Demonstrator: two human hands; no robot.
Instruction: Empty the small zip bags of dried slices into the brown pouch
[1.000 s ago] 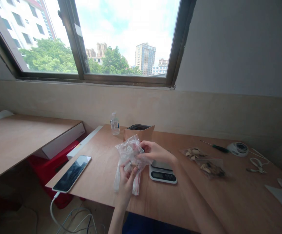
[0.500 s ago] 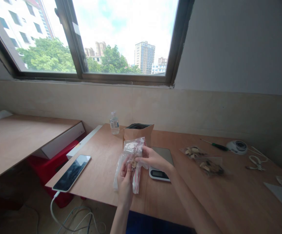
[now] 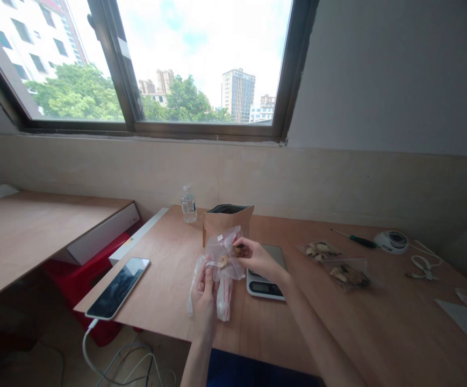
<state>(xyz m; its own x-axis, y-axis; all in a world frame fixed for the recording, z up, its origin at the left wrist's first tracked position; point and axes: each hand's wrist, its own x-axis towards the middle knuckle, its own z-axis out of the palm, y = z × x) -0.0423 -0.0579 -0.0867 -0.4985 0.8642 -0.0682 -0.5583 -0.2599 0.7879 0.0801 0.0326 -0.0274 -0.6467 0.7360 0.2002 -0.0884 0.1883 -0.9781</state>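
Note:
A clear zip bag (image 3: 221, 244) with pale brown, dried-looking pieces inside is held up over the table. My left hand (image 3: 205, 289) is closed on its lower left side, thumb on top. At the bag's right side, my right hand (image 3: 259, 262) is closed with fingertips together; a dark brown piece shows beside them, and whether it lies inside the bag I cannot tell. Below hang or lie more clear zip bags (image 3: 224, 301), partly hidden by the left hand. Behind stands an open brown paper pouch (image 3: 229, 217). Under my right hand is a kitchen scale (image 3: 263, 289).
Two filled clear bags (image 3: 348, 274) lie on the right, near a green-handled screwdriver (image 3: 358, 240), a white dome device (image 3: 392, 242) and a coiled cable (image 3: 422, 269). A water bottle (image 3: 188, 204) stands at the back. A phone (image 3: 118, 287) with a cable sits at the left edge.
The bag is now more spread out and flatter between my hands. My right hand has shifted slightly up, with a dark piece now visible at its fingertips. My left hand has lowered slightly.

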